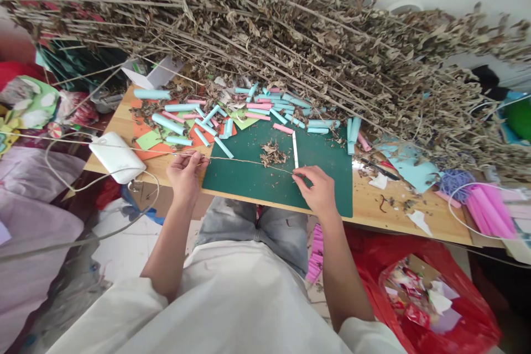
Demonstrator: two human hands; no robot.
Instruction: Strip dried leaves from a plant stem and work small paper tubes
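A long, thin dried stem (244,161) stretches sideways over the green cutting mat (249,185). My left hand (186,174) is closed around it near the mat's left edge. The fingertips of my right hand (316,187) pinch its thin right end. Just beyond the right fingers, a narrow white strip (295,149) stands out on the mat; whether those fingers touch it, I cannot tell. A small heap of crumbled dry leaves (274,153) lies on the mat behind the stem. Blue paper rolls (168,123) and pink paper rolls (283,129) are scattered along the back.
A large pile of dried leafy stalks (265,27) covers the back. A white power bank (116,156) with cables sits left. To the right are a black pen (379,168), purple yarn (456,183) and pink paper (492,210). A red bag (468,310) of scraps stands below.
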